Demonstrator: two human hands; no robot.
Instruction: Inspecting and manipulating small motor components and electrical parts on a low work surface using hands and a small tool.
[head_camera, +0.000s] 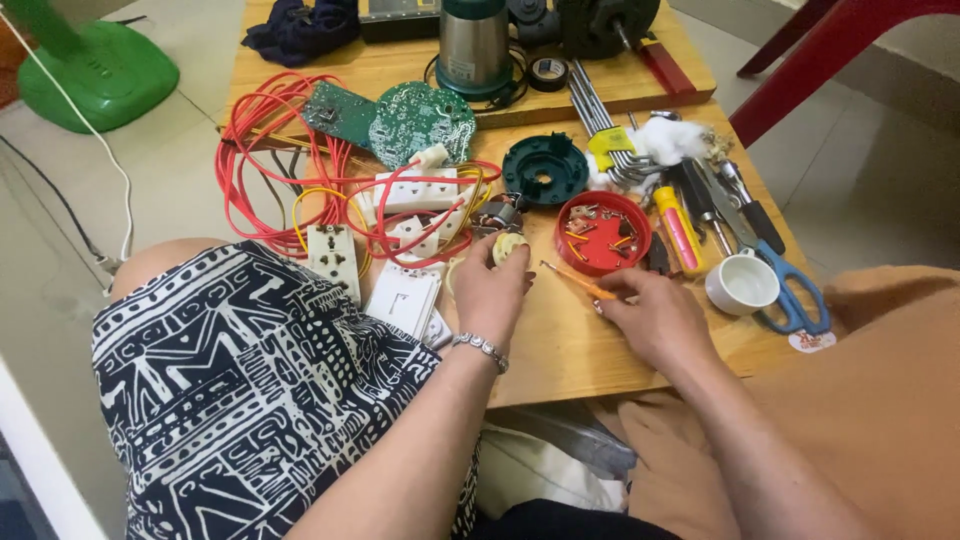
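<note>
My left hand (490, 290) grips a small round pale-yellow part (508, 246) joined to a little motor with red wires (497, 214), held just above the wooden table (560, 340). My right hand (650, 315) rests on the table and pinches a thin orange-handled screwdriver (578, 281), whose tip points left toward the yellow part. A red round lid (603, 232) holding small screws and bits sits just beyond the screwdriver.
White socket plates (405, 295) and tangled red wires (270, 150) lie left. Green circuit boards (420, 120), a dark green ring (545, 170), hex keys (600, 125), blue scissors (790, 290), a white cup (742, 283), a steel flask (473, 45). A red chair (830, 50) stands at right.
</note>
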